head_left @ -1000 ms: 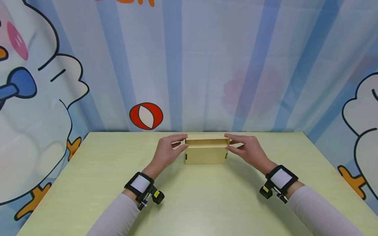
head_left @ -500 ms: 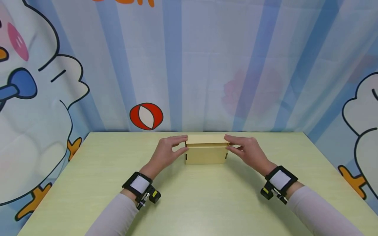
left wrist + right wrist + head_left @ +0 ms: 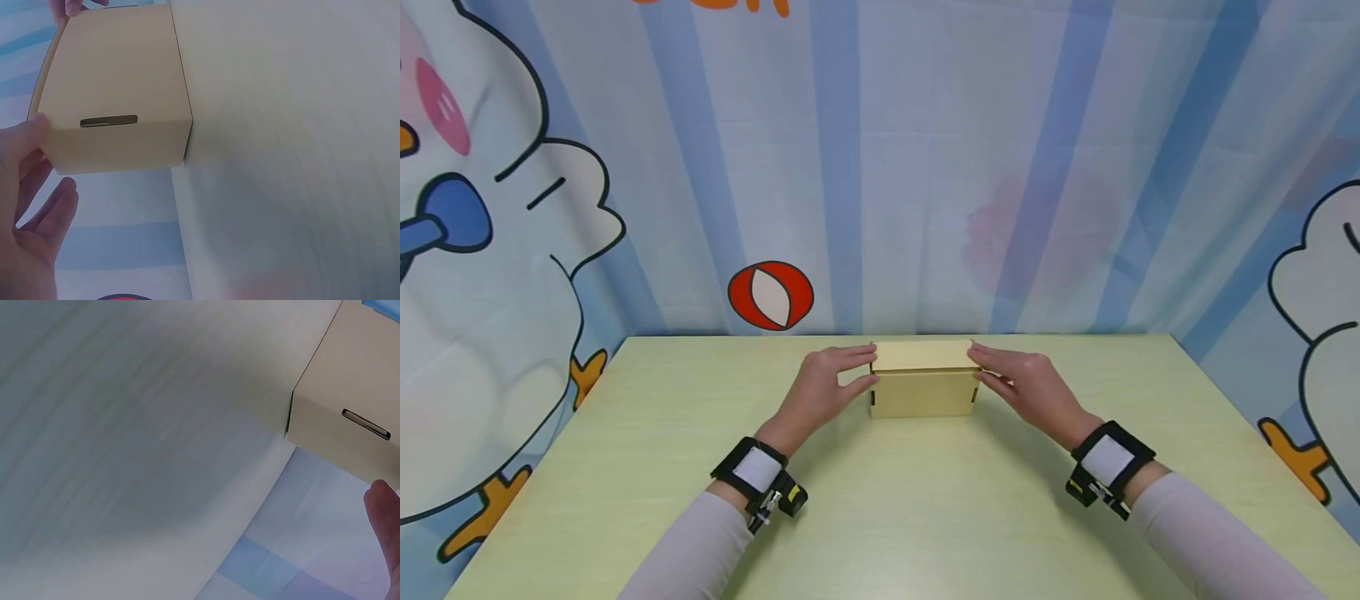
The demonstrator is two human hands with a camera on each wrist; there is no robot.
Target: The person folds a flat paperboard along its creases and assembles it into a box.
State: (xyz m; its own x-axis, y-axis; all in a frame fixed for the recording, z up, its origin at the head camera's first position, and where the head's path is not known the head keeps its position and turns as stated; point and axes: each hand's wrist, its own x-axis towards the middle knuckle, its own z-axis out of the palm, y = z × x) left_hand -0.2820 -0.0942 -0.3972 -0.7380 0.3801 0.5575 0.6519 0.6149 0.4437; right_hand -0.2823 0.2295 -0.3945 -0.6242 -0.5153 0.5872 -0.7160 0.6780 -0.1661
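Observation:
A small pale-yellow cardboard box (image 3: 923,395) stands on the table, its lid (image 3: 923,356) lying down over the top with a thin dark seam at the front. My left hand (image 3: 820,385) holds the box's left end, fingertips at the lid's edge and thumb at the upper front corner. At the opposite end, my right hand (image 3: 1033,385) holds the matching corner the same way. The left wrist view shows a slot in the box's side (image 3: 109,120) and the left thumb (image 3: 31,131) on the upper front edge. Only part of the right hand appears in the right wrist view.
The pale wood-look table (image 3: 917,508) reaches back to a striped blue curtain (image 3: 917,167) with cartoon prints, including a red-and-white ball (image 3: 771,295). Both wrists wear black camera straps.
The lid has swung down at the front, covering the gap that showed the box's inside. Both hands stayed at the ends, fingers lowering slightly with it.

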